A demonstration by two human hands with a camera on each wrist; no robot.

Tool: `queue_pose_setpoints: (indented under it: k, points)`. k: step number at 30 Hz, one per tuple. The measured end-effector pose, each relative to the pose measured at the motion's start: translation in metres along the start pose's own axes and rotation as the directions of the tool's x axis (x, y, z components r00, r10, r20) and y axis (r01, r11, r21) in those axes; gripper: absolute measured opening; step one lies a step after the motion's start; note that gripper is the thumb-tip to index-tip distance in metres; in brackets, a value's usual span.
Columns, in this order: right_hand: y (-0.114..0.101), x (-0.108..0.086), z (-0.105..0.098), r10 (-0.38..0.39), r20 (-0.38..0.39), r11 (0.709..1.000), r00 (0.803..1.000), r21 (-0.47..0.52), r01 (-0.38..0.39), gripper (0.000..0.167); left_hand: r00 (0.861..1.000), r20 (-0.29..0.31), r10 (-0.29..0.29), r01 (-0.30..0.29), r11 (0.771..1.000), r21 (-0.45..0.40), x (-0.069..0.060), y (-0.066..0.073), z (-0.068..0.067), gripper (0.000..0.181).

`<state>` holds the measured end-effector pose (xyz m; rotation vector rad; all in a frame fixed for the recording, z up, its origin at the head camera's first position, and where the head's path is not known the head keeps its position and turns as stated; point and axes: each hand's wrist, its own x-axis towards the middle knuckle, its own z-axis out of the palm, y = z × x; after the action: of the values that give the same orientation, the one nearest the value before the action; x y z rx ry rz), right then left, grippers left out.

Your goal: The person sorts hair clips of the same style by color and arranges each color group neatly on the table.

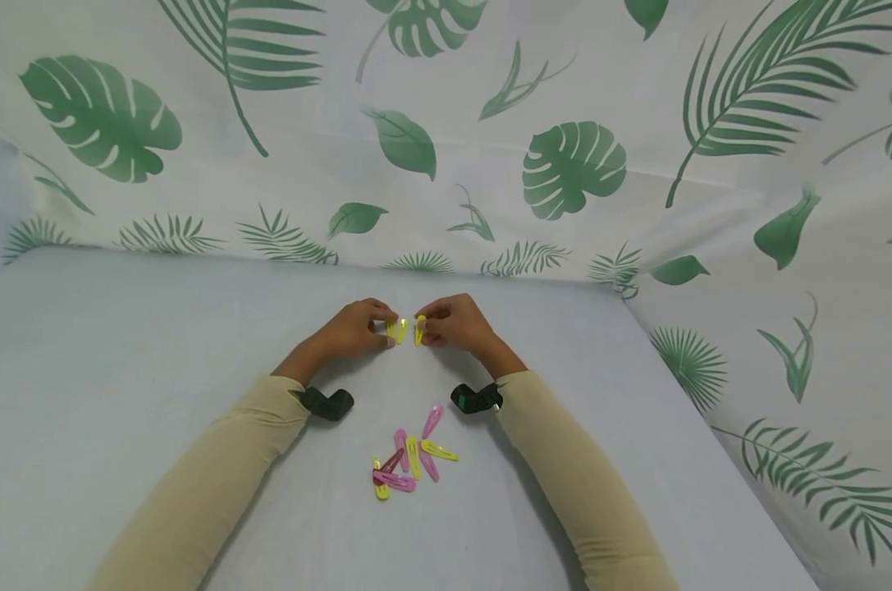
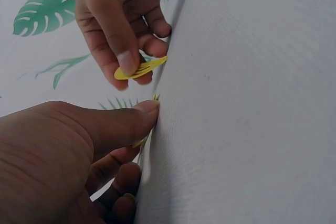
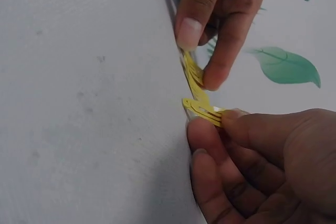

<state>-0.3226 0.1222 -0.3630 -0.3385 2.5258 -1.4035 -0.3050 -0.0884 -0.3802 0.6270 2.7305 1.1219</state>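
My left hand (image 1: pixel 357 330) is at the far middle of the table, thumb and finger around a yellow snap hair clip (image 1: pixel 391 330). Just beside its fingertips is another yellow hair clip (image 1: pixel 402 332); whether the hand touches it I cannot tell. Facing it, my right hand (image 1: pixel 453 322) pinches a yellow hair clip (image 3: pixel 203 113) between thumb and fingers. That clip (image 2: pixel 140 70) shows tilted in the left wrist view. There, the thumb of the left hand (image 2: pixel 79 145) hides most of its yellow piece. Slightly apart, the two hands hold their clips close together.
Nearer the body, a loose pile lies on the white table (image 1: pixel 327 509): several pink clips (image 1: pixel 432 420), several yellow clips (image 1: pixel 440 450) and a dark red clip (image 1: pixel 391 465), some overlapping. Behind the table hangs a leaf-patterned cloth (image 1: pixel 460 164), which continues along the right side.
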Motion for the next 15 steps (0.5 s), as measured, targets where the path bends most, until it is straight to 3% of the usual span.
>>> queue_pose_setpoints:
  k: [7,15]
  points:
    - [0.0025,0.0059,0.0048,-0.025,-0.014,0.989,1.0,-0.148,0.023,0.017,1.0,-0.01,0.008,-0.008,1.0,-0.013,-0.0034,0.0029,-0.0009,0.043]
    - [-0.0005,0.007,0.0076,-0.018,-0.012,0.975,1.0,-0.223,0.015,0.018,1.0,-0.007,0.019,-0.019,1.0,-0.004,-0.0026,0.0012,0.0003,0.044]
